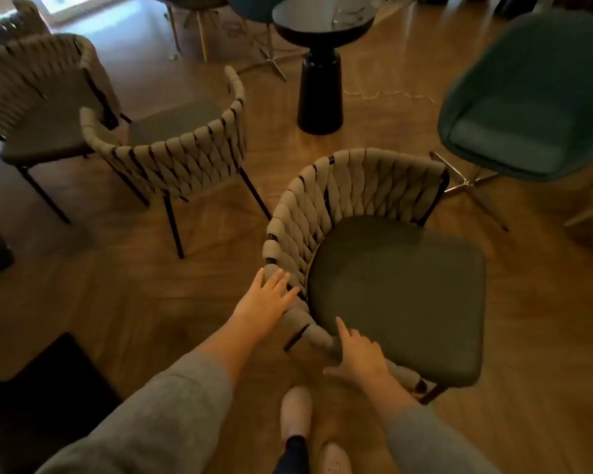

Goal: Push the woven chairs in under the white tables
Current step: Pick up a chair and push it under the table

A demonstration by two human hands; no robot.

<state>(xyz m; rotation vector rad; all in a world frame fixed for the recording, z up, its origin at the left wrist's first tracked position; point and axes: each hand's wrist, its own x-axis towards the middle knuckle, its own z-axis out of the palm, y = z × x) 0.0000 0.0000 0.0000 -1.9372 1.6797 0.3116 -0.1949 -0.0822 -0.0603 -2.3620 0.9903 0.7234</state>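
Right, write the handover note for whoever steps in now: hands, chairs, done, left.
Left hand: open, flat on the woven back of the near chair.
Right hand: open, fingers spread, resting on the same back's lower end by the seat edge.
Near chair: out on the wood floor, not under any table.
Middle chair and far chair: to the left, also standing free.
No white table in view; only a black round table and a teal chair ahead.
Done: nothing visibly pushed in.
Left: push all three woven chairs in under the white tables.
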